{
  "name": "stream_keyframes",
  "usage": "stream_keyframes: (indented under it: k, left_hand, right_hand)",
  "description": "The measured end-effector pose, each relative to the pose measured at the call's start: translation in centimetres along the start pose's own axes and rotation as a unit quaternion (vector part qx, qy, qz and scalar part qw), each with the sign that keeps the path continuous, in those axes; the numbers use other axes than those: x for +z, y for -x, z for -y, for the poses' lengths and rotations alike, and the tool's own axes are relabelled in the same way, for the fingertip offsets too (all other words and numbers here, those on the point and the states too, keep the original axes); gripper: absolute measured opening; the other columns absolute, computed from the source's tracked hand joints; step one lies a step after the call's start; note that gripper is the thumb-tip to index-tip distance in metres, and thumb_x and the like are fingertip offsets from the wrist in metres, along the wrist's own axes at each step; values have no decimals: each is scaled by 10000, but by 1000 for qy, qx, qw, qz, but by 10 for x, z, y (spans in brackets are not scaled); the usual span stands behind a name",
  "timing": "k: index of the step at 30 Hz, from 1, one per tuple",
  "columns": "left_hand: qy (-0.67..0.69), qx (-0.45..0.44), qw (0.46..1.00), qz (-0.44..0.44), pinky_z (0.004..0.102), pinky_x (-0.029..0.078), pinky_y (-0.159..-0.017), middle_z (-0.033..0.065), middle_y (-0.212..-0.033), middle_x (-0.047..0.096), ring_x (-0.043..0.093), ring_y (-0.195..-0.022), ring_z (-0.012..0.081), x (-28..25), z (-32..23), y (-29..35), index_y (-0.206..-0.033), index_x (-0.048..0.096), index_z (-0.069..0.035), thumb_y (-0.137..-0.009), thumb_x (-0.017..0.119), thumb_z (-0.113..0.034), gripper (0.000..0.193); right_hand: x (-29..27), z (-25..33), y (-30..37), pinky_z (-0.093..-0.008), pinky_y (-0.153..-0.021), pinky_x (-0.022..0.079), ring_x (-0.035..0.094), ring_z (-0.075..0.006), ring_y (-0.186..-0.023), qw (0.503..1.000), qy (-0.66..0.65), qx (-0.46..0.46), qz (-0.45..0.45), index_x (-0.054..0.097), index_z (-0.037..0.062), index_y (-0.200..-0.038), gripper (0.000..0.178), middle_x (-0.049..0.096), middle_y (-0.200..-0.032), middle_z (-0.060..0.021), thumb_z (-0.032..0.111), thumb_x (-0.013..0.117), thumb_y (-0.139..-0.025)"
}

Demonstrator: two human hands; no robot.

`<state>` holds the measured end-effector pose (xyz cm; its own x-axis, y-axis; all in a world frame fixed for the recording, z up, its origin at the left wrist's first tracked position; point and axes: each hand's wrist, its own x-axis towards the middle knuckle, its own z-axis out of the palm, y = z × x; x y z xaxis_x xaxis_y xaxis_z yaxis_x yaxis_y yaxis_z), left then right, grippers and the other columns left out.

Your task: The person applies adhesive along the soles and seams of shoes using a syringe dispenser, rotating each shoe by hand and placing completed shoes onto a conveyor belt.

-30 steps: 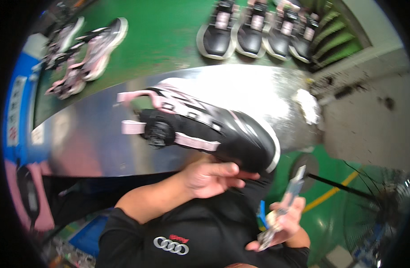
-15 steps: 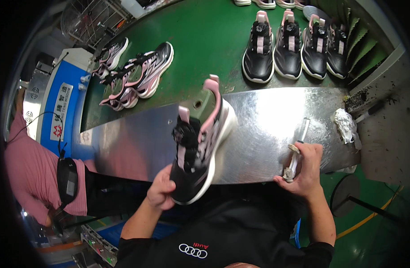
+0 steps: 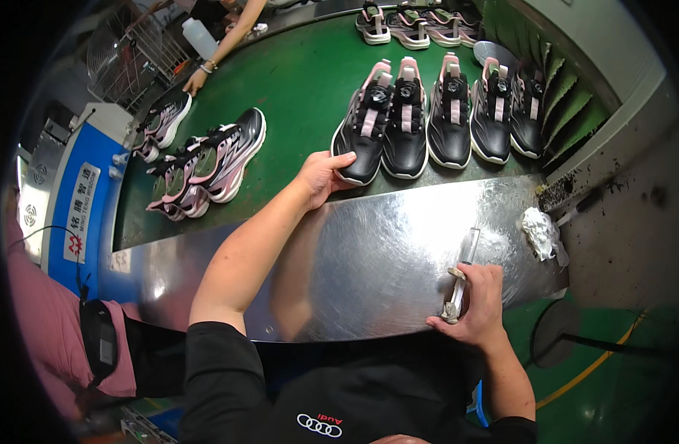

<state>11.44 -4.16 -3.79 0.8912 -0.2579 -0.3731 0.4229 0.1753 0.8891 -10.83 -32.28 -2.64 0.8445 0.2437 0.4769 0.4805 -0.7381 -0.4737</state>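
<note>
Now my left hand (image 3: 321, 176) rests its fingers on the heel of the black-and-pink shoe (image 3: 363, 133), set at the row's end on the green belt (image 3: 295, 89). Right-hand (image 3: 478, 307) fingers are closed around a metal tool (image 3: 461, 274) on the table (image 3: 369, 259); more shoes (image 3: 199, 166) lie left of my fingers.

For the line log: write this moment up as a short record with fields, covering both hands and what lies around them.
left hand: left hand reaches onto the green belt, fingers on the heel of the nearest black and pink shoe
right hand: right hand grips a slim metal tool over the steel table
row: four more black and pink shoes beside the touched one
left of belt: loose pile of shoes
table corner: crumpled white wad
</note>
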Motion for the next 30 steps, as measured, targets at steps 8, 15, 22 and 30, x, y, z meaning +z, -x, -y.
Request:
stream_keyframes:
  k: [8,15,22,30]
  left_hand:
    - [-159,56,982,-80,281,528,-642,91,-767,598,643,-734,189,-58,-23,68,-918,554,-10,-887,583,-262,255]
    - [-42,257,908,-327,270,492,-715,83,-949,574,612,-825,174,-187,-10,134,-1153,423,-14,-859,573,-35,330]
    - [-248,273,898,-238,285,406,-932,72,-1206,537,523,-1075,170,-188,-14,75,-1328,380,-13,-757,680,17,645]
    - [-263,194,895,-305,277,463,-841,76,-1092,608,584,-955,154,-155,-38,95,-1252,476,-20,-778,655,-13,507]
  right_hand:
    - [0,1,-1,-398,-737,384,456,-316,-833,999,-29,12,-9,480,5,-1123,809,512,-978,-136,425,828,-526]
    - [-3,-6,-2,-394,-724,383,466,-299,-795,999,-36,-15,-14,433,4,-1162,802,510,-966,-137,454,788,-601]
    - [2,-9,3,-393,-730,391,473,-301,-799,999,-33,-6,-32,447,31,-1161,794,508,-954,-134,453,795,-586]
    - [1,-4,5,-395,-752,402,475,-302,-831,999,-17,-2,-47,462,34,-1152,809,522,-978,-127,467,801,-558]
